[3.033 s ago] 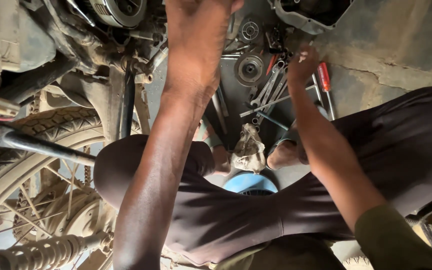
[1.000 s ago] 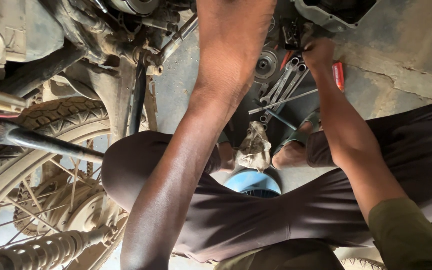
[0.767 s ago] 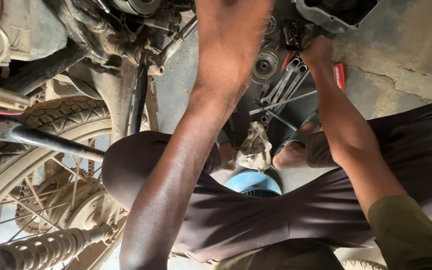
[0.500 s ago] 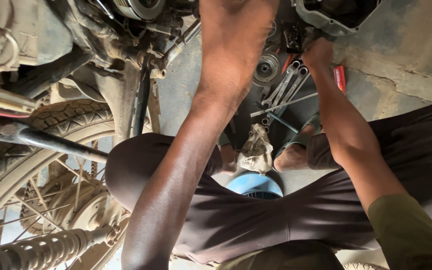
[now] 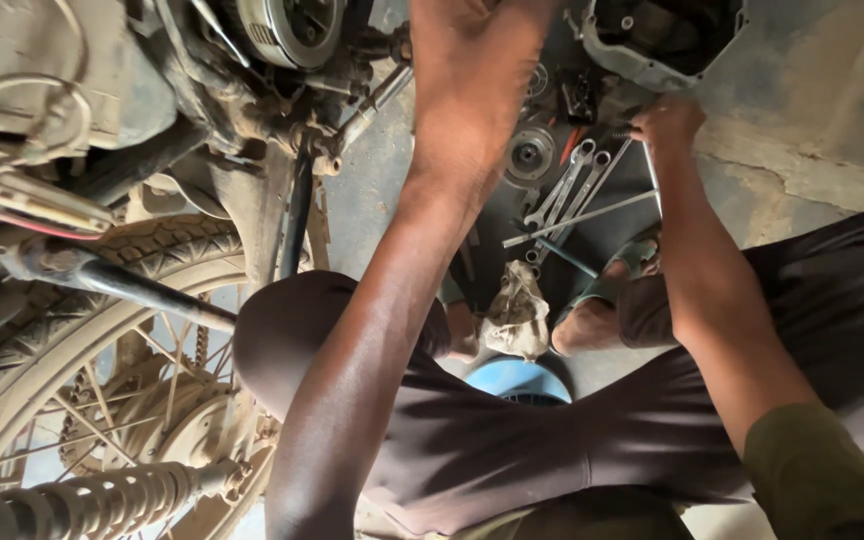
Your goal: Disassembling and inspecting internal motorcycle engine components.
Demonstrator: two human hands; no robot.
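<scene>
Our right hand (image 5: 664, 122) had slid a touch closer to the wrenches (image 5: 577, 190), fingers curled at their upper ends; whether it gripped one we could not tell. Left of the wrenches, our left hand (image 5: 467, 30) ran out of view, its grip unseen. Below the wrenches lay a rag (image 5: 517, 310).

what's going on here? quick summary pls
A person squats beside a motorcycle's rear wheel, working on the floor. The right hand reaches among wrenches laid on the concrete, next to an engine cover. The left hand stretches toward the engine area, fingers out of frame. A dirty rag lies between the feet.
</scene>
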